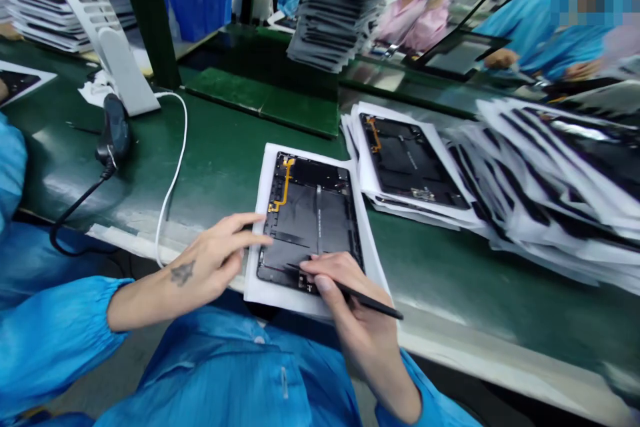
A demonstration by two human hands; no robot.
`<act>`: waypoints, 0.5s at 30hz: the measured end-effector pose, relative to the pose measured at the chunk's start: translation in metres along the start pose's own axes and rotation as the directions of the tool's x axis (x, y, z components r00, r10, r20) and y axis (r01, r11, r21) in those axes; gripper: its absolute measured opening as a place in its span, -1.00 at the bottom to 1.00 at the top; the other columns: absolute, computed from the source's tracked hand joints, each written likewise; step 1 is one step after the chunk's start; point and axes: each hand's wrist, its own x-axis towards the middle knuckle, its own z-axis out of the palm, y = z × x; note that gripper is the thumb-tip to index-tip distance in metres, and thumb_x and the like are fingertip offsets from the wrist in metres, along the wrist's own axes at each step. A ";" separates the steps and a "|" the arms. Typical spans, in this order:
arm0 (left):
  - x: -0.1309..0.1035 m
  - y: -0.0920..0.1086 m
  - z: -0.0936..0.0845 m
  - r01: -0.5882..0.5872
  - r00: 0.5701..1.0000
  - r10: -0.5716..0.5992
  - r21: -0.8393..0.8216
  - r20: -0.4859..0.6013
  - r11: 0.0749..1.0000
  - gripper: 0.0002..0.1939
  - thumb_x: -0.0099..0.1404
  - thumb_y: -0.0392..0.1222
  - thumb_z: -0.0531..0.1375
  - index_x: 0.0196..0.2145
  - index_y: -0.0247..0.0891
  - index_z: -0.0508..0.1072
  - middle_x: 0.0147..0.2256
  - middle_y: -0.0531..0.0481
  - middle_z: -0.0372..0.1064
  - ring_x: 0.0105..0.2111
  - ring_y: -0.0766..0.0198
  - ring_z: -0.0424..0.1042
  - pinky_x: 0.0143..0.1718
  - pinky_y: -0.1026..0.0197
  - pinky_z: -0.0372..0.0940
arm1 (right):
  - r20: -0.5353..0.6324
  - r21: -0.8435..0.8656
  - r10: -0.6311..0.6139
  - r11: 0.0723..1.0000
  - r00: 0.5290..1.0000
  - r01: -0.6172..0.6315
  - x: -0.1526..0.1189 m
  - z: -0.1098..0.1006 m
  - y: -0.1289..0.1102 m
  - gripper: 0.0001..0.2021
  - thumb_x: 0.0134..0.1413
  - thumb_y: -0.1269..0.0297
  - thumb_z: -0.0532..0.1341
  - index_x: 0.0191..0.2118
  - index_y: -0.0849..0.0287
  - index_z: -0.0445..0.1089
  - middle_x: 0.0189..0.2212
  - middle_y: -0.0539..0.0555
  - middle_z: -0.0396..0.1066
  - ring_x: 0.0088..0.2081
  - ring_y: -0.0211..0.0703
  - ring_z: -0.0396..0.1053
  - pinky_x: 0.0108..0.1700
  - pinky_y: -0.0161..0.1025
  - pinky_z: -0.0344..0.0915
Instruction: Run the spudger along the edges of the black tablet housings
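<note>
An opened tablet housing (295, 220) lies on a white sheet (257, 263) at the bench's front edge. Its black interior shows, with an orange flex cable (284, 192) at the upper left. My right hand (350, 293) grips black tweezers (373, 303), whose tip reaches the lower part of the housing near a small connector area. At the housing's left edge, my left hand (210, 257) has its fingers stretched out, two fingertips over the rim, and it holds nothing.
To the right lie another opened housing (413, 163) and a leaning stack of housings with white sheets (540, 213). A white cable (180, 167), a black-handled tool (115, 130) and a white stand (120, 73) are at left. Co-workers in blue and pink sit across the bench.
</note>
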 end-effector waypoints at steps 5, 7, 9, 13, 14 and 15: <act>0.033 -0.010 -0.008 0.348 0.937 -0.328 -0.390 0.121 0.852 -0.28 0.52 -0.10 0.04 0.47 -0.29 -0.22 0.32 -0.51 0.11 0.17 0.03 0.43 -0.11 0.12 0.54 | -0.069 0.062 0.115 0.992 0.991 -0.111 -0.004 -0.010 0.012 -0.81 0.34 0.24 0.19 -0.19 0.04 0.58 -0.40 0.02 0.51 -0.34 -0.18 0.45 -0.32 -0.28 0.38; 0.047 -0.010 -0.006 0.422 0.902 -0.404 -0.505 0.152 0.753 -0.20 0.52 0.01 0.04 0.47 -0.31 -0.33 0.31 -0.60 0.08 0.08 0.05 0.51 -0.22 0.14 0.55 | -0.091 0.086 0.129 0.989 0.987 -0.121 -0.003 -0.009 0.014 -0.78 0.34 0.18 0.19 -0.20 0.05 0.59 -0.42 0.03 0.49 -0.35 -0.18 0.45 -0.32 -0.28 0.39; 0.059 -0.006 0.000 0.462 0.869 -0.473 -0.582 0.146 0.669 -0.17 0.49 0.05 0.09 0.47 -0.31 -0.28 0.29 -0.62 0.10 0.00 0.07 0.55 -0.28 0.15 0.54 | -0.126 0.118 0.165 0.982 0.978 -0.150 -0.002 -0.006 0.015 -0.75 0.33 0.13 0.18 -0.22 0.06 0.60 -0.44 0.03 0.48 -0.36 -0.17 0.45 -0.31 -0.27 0.40; 0.078 -0.002 0.011 0.514 0.841 -0.497 -0.600 0.212 0.614 -0.49 0.45 0.01 0.09 0.19 -0.40 0.35 -0.02 -0.34 0.50 -0.18 0.11 0.57 -0.30 0.18 0.48 | -0.180 0.254 0.249 0.946 0.952 -0.200 -0.001 0.002 0.012 -0.71 0.33 0.05 0.17 -0.22 0.09 0.58 -0.43 0.03 0.48 -0.34 -0.16 0.47 -0.25 -0.25 0.43; 0.083 -0.005 0.009 0.514 0.845 -0.493 -0.574 0.209 0.638 -0.56 0.44 0.01 0.09 0.05 -0.41 0.45 -0.11 -0.28 0.53 -0.21 0.10 0.56 -0.31 0.17 0.46 | -0.164 0.285 0.249 0.938 0.955 -0.196 0.000 0.002 0.009 -0.70 0.34 0.05 0.17 -0.22 0.09 0.58 -0.43 0.04 0.48 -0.33 -0.15 0.48 -0.25 -0.26 0.43; 0.091 -0.009 0.005 0.507 0.850 -0.494 -0.541 0.184 0.671 -0.60 0.42 0.02 0.11 -0.06 -0.40 0.49 -0.17 -0.24 0.54 -0.22 0.07 0.55 -0.31 0.16 0.44 | -0.141 0.301 0.228 0.937 0.963 -0.178 0.001 0.000 0.005 -0.70 0.34 0.06 0.16 -0.22 0.10 0.58 -0.43 0.04 0.49 -0.33 -0.15 0.48 -0.26 -0.26 0.43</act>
